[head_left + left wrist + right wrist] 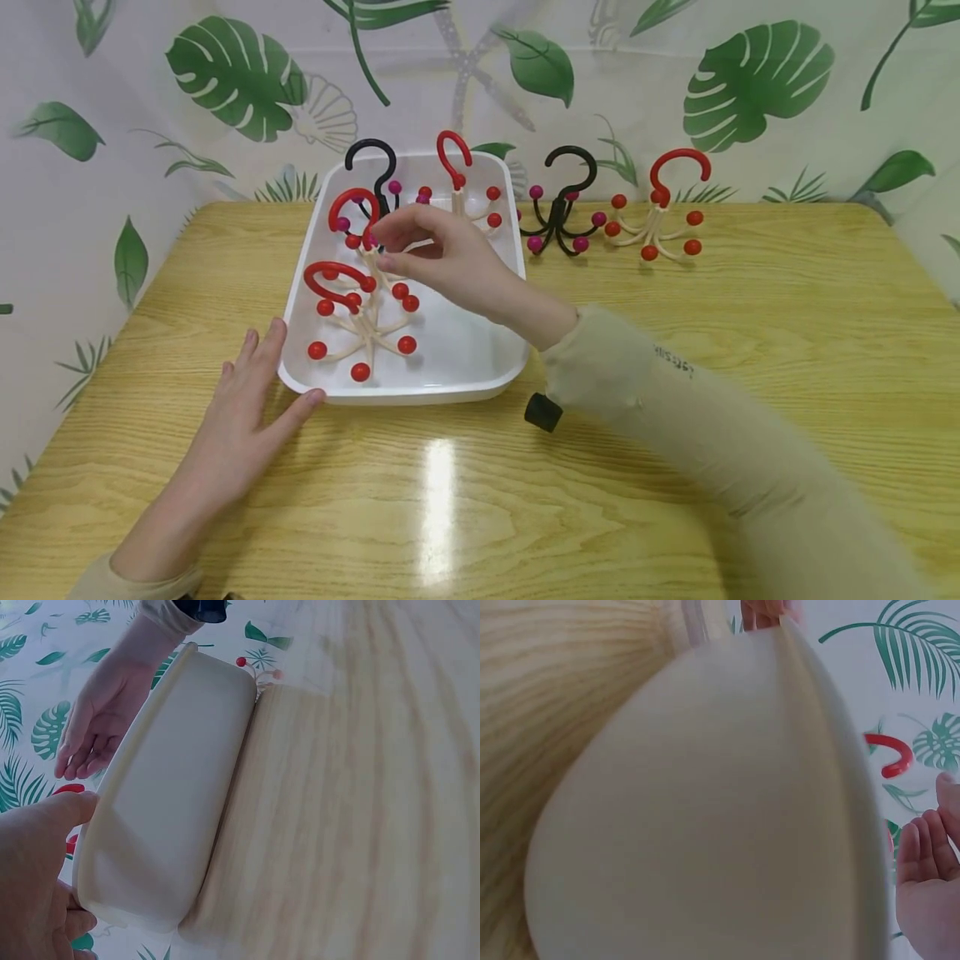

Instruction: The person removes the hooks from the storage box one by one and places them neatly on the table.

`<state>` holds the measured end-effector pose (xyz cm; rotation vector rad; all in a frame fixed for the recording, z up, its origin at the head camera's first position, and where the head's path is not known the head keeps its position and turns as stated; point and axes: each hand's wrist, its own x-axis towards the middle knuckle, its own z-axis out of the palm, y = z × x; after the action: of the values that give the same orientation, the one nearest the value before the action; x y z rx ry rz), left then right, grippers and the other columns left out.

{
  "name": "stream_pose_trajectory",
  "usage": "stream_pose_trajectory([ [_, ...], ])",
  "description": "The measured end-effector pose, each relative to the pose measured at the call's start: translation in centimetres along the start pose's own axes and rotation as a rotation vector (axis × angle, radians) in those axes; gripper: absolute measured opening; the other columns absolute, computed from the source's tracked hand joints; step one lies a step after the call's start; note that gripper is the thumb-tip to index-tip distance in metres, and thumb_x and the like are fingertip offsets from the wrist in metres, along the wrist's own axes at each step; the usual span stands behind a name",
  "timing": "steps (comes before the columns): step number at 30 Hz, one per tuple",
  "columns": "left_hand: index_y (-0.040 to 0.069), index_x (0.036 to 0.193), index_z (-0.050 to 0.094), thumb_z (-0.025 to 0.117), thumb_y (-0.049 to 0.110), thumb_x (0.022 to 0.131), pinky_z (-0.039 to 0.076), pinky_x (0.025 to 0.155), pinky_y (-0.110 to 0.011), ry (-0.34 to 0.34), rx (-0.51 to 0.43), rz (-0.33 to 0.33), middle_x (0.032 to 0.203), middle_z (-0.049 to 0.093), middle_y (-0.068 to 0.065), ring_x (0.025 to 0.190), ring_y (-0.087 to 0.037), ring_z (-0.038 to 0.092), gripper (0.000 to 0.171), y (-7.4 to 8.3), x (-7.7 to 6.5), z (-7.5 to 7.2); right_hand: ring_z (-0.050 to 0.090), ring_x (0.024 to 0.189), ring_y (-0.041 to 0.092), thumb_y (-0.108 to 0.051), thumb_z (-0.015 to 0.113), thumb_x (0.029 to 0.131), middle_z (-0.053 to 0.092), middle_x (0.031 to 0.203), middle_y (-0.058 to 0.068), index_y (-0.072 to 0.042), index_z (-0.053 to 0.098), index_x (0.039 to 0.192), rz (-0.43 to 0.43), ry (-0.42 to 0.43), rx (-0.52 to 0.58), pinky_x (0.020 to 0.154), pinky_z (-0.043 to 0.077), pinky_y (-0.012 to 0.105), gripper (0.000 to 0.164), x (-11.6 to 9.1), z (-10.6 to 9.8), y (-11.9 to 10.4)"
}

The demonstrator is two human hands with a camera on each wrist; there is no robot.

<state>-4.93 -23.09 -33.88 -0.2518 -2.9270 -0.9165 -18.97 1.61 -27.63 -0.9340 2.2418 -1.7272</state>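
Observation:
My right hand [450, 250] is over the white tray [442, 392], fingers loosely bent and nothing visible in its grasp. Just left of its fingertips stands a multi-arm hanger with a red hook [356, 197]; in the right wrist view, a red hook [900, 757] shows apart from the hand. Another red-hooked hanger [365, 325], cream-armed with red ball tips, stands at the tray's near left. Behind are a black hanger [386, 179] and a red-hooked one [456, 171], partly hidden. My left hand [236, 425] touches the tray's near-left corner, fingers extended, thumb on the rim.
Right of the tray, a black hanger with magenta ball tips [558, 208] and a red-hooked cream hanger [656, 212] stand on the wooden table [750, 350]. A leaf-patterned cloth [622, 75] hangs behind. A black cylinder [543, 412] sits beneath my right sleeve.

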Motion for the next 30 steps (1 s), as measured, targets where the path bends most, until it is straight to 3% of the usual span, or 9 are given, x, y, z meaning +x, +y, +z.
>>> stream_pose_trajectory([
  [4, 0.015, 0.155, 0.008, 0.055, 0.042, 0.095, -0.001, 0.112, -0.059, 0.0, -0.002, 0.004, 0.157, 0.016, -0.013, 0.144, -0.036, 0.001, 0.081, 0.0, 0.0, 0.0, 0.058, 0.097, 0.013, -0.011, 0.069, 0.089, 0.063, 0.108, 0.004, -0.005, 0.062, 0.117, -0.01, -0.007, 0.013, 0.086, 0.05, 0.024, 0.03, 0.2, 1.1, 0.1],
  [14, 0.016, 0.155, 0.007, 0.056, 0.042, 0.095, -0.001, 0.112, -0.059, -0.009, -0.004, 0.003, 0.158, 0.016, -0.012, 0.144, -0.036, 0.001, 0.082, 0.0, 0.0, -0.2, 0.061, 0.099, 0.008, -0.016, 0.069, 0.089, 0.066, 0.112, 0.001, -0.009, 0.06, 0.128, 0.035, -0.068, -0.006, 0.084, 0.051, 0.022, 0.041, 0.3, 2.5, 0.1],
  [30, 0.013, 0.155, 0.008, 0.056, 0.04, 0.095, -0.001, 0.111, -0.061, -0.007, -0.016, 0.022, 0.158, 0.014, -0.009, 0.144, -0.034, 0.001, 0.082, -0.2, 0.1, 0.0, 0.061, 0.084, 0.01, -0.017, 0.068, 0.09, 0.069, 0.101, -0.001, -0.009, 0.067, 0.118, 0.053, -0.068, -0.15, 0.075, 0.051, 0.021, 0.029, 0.7, 3.7, -0.8],
])
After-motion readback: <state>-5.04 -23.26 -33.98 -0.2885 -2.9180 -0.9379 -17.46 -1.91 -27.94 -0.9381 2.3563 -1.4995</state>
